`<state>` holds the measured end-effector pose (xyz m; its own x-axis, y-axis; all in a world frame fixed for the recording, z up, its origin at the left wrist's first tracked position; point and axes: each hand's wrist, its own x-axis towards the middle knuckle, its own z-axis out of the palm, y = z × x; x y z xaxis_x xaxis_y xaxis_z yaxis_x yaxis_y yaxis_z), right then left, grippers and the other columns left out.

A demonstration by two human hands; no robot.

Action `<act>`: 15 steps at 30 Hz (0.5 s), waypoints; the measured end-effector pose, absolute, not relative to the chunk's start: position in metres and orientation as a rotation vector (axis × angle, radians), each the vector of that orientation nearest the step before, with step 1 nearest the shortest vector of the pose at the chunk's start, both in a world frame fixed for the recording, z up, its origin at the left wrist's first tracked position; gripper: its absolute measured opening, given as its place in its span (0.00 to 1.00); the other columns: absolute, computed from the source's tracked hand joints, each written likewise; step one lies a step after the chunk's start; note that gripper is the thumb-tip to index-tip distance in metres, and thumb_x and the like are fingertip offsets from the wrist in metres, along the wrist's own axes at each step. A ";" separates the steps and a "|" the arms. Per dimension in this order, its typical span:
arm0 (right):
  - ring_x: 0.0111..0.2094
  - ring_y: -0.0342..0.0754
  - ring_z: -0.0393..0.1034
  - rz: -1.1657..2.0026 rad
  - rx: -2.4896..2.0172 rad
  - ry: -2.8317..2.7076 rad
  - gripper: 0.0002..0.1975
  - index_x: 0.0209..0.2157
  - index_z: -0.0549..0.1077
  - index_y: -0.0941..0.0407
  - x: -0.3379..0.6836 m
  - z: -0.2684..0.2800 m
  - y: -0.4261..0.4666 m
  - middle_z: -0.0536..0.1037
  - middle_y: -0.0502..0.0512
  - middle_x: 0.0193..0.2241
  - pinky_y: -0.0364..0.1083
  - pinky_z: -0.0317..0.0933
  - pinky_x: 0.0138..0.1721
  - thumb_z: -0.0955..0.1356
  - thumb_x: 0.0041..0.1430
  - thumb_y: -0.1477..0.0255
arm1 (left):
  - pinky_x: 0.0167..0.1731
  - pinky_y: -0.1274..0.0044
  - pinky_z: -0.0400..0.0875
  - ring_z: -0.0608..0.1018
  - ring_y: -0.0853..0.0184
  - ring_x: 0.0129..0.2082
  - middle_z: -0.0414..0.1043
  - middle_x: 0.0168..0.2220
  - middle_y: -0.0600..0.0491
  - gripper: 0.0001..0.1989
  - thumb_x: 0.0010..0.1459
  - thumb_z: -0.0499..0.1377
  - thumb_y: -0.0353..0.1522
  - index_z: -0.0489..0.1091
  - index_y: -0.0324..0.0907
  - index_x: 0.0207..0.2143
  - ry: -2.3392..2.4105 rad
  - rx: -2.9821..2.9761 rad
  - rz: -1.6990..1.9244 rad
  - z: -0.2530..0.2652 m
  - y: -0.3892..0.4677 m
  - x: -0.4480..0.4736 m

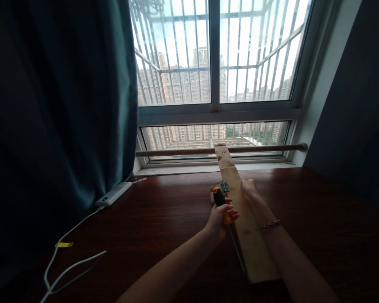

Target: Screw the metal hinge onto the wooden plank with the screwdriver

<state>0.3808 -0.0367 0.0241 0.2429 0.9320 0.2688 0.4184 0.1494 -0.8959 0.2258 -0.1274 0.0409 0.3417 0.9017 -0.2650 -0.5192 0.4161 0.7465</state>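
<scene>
My left hand [217,219] is closed round the black and orange handle of a screwdriver [220,197]. Its long metal shaft points back toward me, along the left edge of a wooden board [240,210]. The board runs lengthwise away from me over the dark table, its far end, with a worn surface, reaching the rail by the window. My right hand [249,189] grips the board's right edge, some fingers hidden. A metal hinge [224,186] sits at the board's left edge, just beyond the screwdriver handle. Beside it, a small wood piece [212,195] is partly covered.
A white power strip [115,194] lies at the left beside a dark curtain [113,105]. Its white cable [72,227] loops over the reddish-brown table [164,198], near a yellow tag [64,244]. A horizontal rail [183,152] crosses before the window.
</scene>
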 end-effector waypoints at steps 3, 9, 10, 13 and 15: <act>0.22 0.50 0.68 0.605 -1.465 -1.225 0.13 0.29 0.73 0.59 0.378 0.024 -0.035 0.69 0.53 0.15 0.46 0.65 0.23 0.65 0.54 0.63 | 0.29 0.77 0.73 0.73 0.72 0.22 0.65 0.23 0.55 0.12 0.43 0.58 0.22 0.65 0.38 0.34 0.736 0.607 1.005 0.040 -0.120 0.227; 0.30 0.51 0.70 0.485 -1.539 -1.031 0.14 0.29 0.69 0.62 0.379 0.027 -0.030 0.74 0.58 0.27 0.50 0.66 0.31 0.63 0.56 0.64 | 0.28 0.76 0.73 0.74 0.71 0.22 0.68 0.26 0.53 0.13 0.42 0.59 0.23 0.65 0.37 0.34 0.756 0.648 1.022 0.043 -0.110 0.220; 0.35 0.55 0.70 0.426 -1.534 -1.024 0.13 0.31 0.69 0.62 0.380 0.030 -0.030 0.74 0.60 0.31 0.52 0.65 0.36 0.64 0.53 0.65 | 0.28 0.75 0.73 0.74 0.72 0.21 0.69 0.27 0.53 0.13 0.42 0.59 0.23 0.66 0.37 0.34 0.756 0.657 1.041 0.045 -0.109 0.217; 0.49 0.57 0.62 0.274 -1.352 -1.334 0.26 0.45 0.65 0.58 0.385 0.038 -0.032 0.71 0.61 0.45 0.55 0.56 0.50 0.71 0.44 0.65 | 0.26 0.77 0.71 0.69 0.77 0.17 0.70 0.28 0.54 0.13 0.41 0.61 0.23 0.66 0.37 0.33 0.753 0.675 1.182 0.059 -0.103 0.203; 0.51 0.57 0.59 0.262 -1.168 -1.683 0.39 0.53 0.59 0.55 0.388 0.039 -0.031 0.70 0.58 0.48 0.55 0.52 0.53 0.74 0.38 0.64 | 0.22 0.81 0.68 0.66 0.79 0.15 0.66 0.21 0.58 0.11 0.42 0.62 0.25 0.66 0.37 0.31 0.717 0.693 1.333 0.073 -0.095 0.194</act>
<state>0.3881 -0.0307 0.0393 -0.0026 0.7913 0.6115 0.5681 0.5044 -0.6502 0.1936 -0.0949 0.0732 0.0956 0.9934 -0.0638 -0.6012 0.1087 0.7917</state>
